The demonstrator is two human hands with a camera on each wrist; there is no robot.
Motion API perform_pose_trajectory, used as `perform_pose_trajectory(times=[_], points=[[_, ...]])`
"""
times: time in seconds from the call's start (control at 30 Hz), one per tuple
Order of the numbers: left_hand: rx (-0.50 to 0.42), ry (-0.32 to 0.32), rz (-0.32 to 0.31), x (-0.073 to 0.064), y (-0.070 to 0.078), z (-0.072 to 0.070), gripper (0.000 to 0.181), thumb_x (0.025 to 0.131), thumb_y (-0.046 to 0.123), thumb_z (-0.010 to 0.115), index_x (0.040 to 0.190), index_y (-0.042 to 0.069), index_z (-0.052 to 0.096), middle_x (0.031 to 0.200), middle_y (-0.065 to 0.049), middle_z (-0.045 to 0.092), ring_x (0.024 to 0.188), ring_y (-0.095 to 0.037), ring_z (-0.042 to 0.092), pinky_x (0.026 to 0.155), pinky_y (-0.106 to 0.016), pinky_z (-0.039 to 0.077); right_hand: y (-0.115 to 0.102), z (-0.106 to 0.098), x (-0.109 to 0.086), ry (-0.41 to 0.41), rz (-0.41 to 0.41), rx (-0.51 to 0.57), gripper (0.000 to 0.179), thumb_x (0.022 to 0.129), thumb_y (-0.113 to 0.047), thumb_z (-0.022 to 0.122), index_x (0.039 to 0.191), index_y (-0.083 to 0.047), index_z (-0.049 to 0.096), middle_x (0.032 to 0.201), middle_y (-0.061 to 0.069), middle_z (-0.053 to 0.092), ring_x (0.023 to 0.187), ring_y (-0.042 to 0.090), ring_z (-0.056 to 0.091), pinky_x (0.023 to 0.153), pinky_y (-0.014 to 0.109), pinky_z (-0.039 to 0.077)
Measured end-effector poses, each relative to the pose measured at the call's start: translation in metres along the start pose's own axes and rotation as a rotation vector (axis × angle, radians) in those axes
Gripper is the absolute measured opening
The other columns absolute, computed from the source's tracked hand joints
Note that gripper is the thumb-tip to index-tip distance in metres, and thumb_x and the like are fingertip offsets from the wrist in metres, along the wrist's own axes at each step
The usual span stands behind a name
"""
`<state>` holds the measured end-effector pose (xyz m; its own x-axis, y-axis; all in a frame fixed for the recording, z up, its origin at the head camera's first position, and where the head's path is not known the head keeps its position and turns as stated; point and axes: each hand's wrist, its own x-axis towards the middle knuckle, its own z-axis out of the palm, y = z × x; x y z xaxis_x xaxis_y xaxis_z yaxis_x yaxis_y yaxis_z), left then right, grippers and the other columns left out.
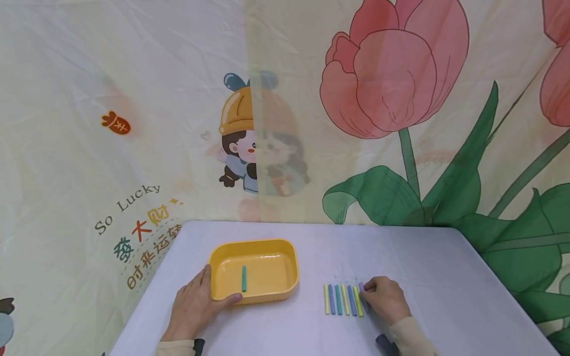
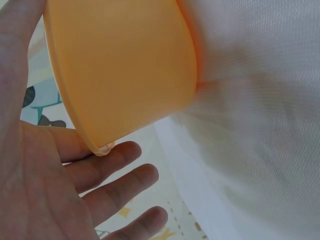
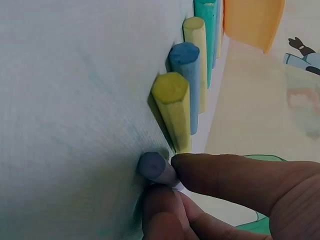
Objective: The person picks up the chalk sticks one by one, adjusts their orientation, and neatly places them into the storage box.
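Note:
A yellow tray [image 1: 285, 291] stands on the white table with one teal chalk stick [image 1: 244, 279] inside it. My left hand [image 1: 192, 305] holds the tray's near left corner, thumb over the front rim and fingers along the left side; the tray wall [image 2: 125, 60] fills much of the left wrist view. To the right lies a row of yellow, blue and teal chalk sticks [image 1: 342, 299]. At the row's right end, my right hand [image 1: 386, 298] pinches a purple chalk stick [image 3: 152, 166] between thumb and finger. Beside it lies a yellow-green chalk stick [image 3: 172, 97].
The white-covered table [image 1: 311, 336] reaches back to a printed cloth backdrop [image 1: 285, 212] with large tulips and a cartoon figure. A dark band [image 1: 386, 344] sits by the right wrist. Faint chalk marks show on the cloth behind the row.

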<state>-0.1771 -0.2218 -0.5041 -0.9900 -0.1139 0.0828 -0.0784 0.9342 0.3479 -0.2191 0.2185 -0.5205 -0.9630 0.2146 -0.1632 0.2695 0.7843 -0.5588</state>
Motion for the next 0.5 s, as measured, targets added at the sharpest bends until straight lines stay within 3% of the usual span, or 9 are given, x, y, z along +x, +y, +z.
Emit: perform_pose_trajectory(times=[0.5], points=[[-0.007,-0.024,-0.013,0.0007,0.0002,-0.0006,0.138,0.071,0.090,0.059,0.154,-0.014,0.022,0.152,-0.036,0.037,0.133,-0.051,0.043,0.108,-0.065,0.038,0.0034,-0.0056,0.0029,-0.022,-0.033,0.011,0.025,0.084,-0.015,0.079,0.097,0.005,0.074,0.078,0.003,0.068,0.071,0.018,0.061,0.061,0.034,0.055]])
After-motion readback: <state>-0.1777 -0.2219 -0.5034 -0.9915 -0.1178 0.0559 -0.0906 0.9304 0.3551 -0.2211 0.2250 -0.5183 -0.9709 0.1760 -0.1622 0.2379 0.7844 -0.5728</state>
